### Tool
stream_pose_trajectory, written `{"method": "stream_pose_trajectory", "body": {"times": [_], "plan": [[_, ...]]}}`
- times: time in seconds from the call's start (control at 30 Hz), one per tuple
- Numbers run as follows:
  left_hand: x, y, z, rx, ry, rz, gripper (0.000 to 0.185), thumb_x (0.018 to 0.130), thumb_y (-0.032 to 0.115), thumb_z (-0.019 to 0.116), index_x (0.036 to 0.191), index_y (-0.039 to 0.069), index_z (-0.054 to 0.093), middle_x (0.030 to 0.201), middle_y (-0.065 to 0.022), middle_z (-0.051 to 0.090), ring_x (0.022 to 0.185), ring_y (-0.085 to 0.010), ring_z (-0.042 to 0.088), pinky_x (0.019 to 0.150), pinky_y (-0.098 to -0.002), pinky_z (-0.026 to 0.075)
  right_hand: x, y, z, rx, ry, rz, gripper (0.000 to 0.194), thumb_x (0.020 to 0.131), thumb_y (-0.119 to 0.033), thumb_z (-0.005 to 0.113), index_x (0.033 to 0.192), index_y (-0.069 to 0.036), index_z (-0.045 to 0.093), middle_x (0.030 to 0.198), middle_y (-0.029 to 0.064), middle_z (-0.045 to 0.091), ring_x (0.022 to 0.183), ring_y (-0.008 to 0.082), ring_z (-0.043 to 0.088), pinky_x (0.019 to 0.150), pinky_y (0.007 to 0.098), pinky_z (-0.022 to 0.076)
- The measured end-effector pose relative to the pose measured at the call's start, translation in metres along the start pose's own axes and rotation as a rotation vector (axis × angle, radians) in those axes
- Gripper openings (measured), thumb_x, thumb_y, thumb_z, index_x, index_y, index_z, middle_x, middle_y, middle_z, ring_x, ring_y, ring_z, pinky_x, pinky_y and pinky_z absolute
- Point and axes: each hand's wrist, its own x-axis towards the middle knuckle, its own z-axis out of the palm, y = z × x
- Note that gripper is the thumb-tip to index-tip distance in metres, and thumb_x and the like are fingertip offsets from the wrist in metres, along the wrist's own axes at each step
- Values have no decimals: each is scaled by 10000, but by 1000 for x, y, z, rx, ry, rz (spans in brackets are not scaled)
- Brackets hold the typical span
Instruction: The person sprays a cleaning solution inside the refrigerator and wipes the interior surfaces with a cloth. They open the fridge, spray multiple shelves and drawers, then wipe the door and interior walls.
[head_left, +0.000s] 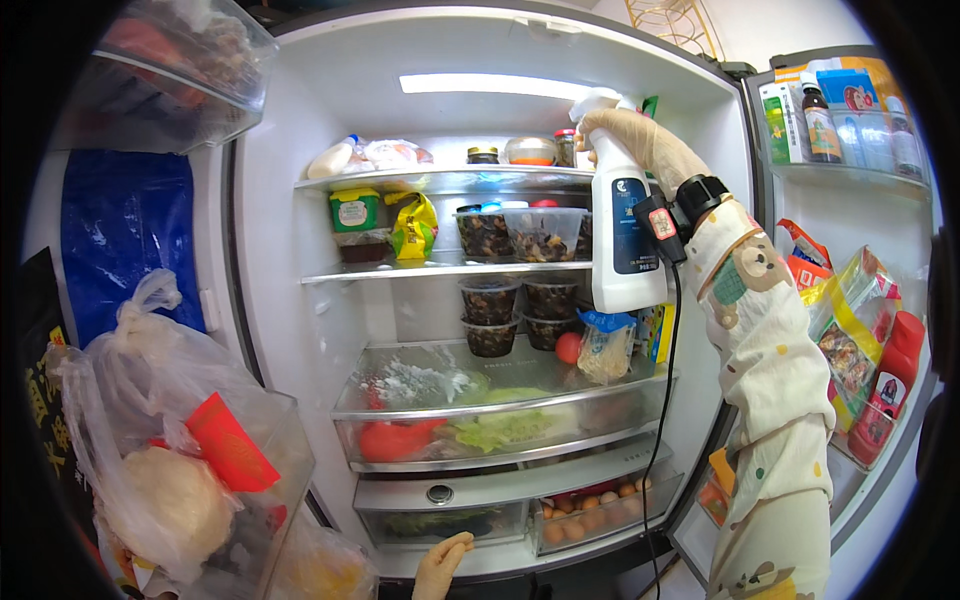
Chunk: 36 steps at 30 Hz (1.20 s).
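Observation:
My right hand (637, 136), in a thin pale glove, grips a white spray bottle (606, 247) with a dark label by its neck and trigger. The bottle is held upright in front of the right end of the fridge's upper shelves (450, 268). My left hand (442, 564), gloved too, is low in the picture before the clear bottom drawer (450, 523). Its fingers are drawn together, with nothing visible in them. White foam (416, 381) lies on the left part of the glass surface over the crisper drawer (517, 431).
Stacked lidded tubs (491, 315) of dark food stand at mid-height, with a red round item (568, 347) beside them. Eggs (574, 529) fill the lower right drawer. Both open doors carry loads, including a plastic bag (165, 495) and a red bottle (889, 390). A black cable (666, 390) hangs from my right wrist.

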Motion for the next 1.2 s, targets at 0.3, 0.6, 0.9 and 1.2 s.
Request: {"method": "stream_pose_trajectory", "body": {"times": [0.3,0.6,0.9,1.2], "plan": [[8,-1,14,-64,-81,-21,318,910,142,512,1135,-76,565,1075,-143,624,992,-206,602,917,-289,422,-63,-5,11,27,-103,-246,359,703,-138,664,1013,13,564,831,141,631,543,169,606,461,277,522],[0,-15,23,-77,-146,-40,302,917,142,508,1149,-40,572,1061,-115,632,1014,-160,575,917,-252,400,-175,97,58,372,-396,-18,468,725,-105,657,1162,2,528,904,110,638,558,136,594,487,248,509],[-23,-22,17,-56,-90,-73,308,914,154,514,1144,-40,577,1071,-119,630,1014,-157,578,916,-250,404,-158,238,86,-187,-216,440,356,636,-82,667,954,45,567,764,99,608,524,156,572,482,277,487],[-44,-29,8,-55,-36,-135,323,917,152,511,1169,-44,561,1074,-121,626,1015,-148,574,910,-232,405,-148,258,87,-114,-270,441,241,611,-129,635,775,46,610,664,105,612,521,175,587,480,298,451]]}}
